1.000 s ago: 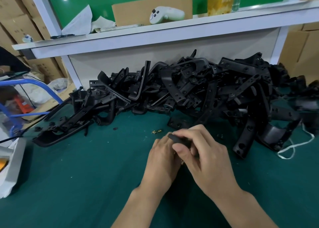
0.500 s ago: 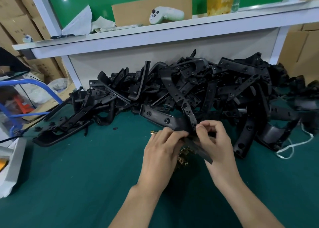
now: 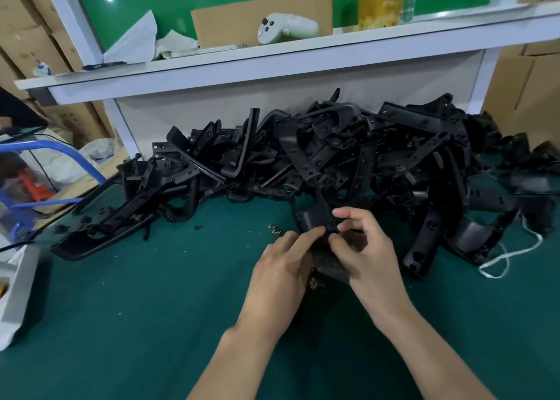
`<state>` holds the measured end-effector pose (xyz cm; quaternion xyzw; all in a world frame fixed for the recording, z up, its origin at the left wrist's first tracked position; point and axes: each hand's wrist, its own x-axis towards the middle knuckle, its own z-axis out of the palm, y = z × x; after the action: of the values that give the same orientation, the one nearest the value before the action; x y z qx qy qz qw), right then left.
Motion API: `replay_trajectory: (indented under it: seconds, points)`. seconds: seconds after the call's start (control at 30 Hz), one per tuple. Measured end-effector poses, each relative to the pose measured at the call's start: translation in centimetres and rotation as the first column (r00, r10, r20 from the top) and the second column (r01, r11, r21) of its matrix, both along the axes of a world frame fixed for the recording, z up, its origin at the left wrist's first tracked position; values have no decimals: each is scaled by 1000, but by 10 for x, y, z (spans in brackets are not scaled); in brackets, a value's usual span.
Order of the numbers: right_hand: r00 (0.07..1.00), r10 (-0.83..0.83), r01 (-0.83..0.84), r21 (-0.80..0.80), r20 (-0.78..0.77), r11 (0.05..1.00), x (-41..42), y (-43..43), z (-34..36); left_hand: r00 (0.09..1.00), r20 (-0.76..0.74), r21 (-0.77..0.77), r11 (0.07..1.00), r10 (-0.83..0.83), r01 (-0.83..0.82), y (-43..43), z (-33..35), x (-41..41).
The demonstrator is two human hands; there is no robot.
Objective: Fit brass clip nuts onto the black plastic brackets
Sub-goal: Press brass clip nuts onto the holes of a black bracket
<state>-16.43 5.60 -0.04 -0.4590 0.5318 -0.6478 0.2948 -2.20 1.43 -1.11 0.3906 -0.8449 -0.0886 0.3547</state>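
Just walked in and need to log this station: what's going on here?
A person is working one black plastic bracket with both hands above the green mat, in front of a big pile of brackets. The left hand holds it while the right hand pinches at its middle with its fingers. Loose brass clip nuts lie on the mat beside the hands. Whether a nut is seated yet is hidden by the fingers.

The brackets [image 3: 333, 157] at 12 o'clock are made of smooth black plastic, the nuts [image 3: 274, 229] of shiny yellow metal. The table [image 3: 136, 308] is covered with matt green cloth.
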Motion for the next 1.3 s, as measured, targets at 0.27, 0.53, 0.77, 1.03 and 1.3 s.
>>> replay_trajectory:
  seconds: [0.27,0.53,0.77,1.03,1.3]
  points:
    - [995,92,-90,69,-32,994,3,-5,-10,995,-61,41,996,77,-75,-3,-3,2]
    - [905,64,71,297,-420,952,8,-12,-21,959,-208,64,981,194,-185,-8,1,6]
    - [760,-206,392,182,-617,902,-13,-9,-9,610,-733,343,938,301,-51,-10,22,16]
    - [796,-320,421,92,-514,902,-5,5,0,170,-894,416,626,415,660,-19,22,21]
    - [743,-298,291,-112,-600,950,7,4,9,428,-837,538,377,340,753,1,17,-2]
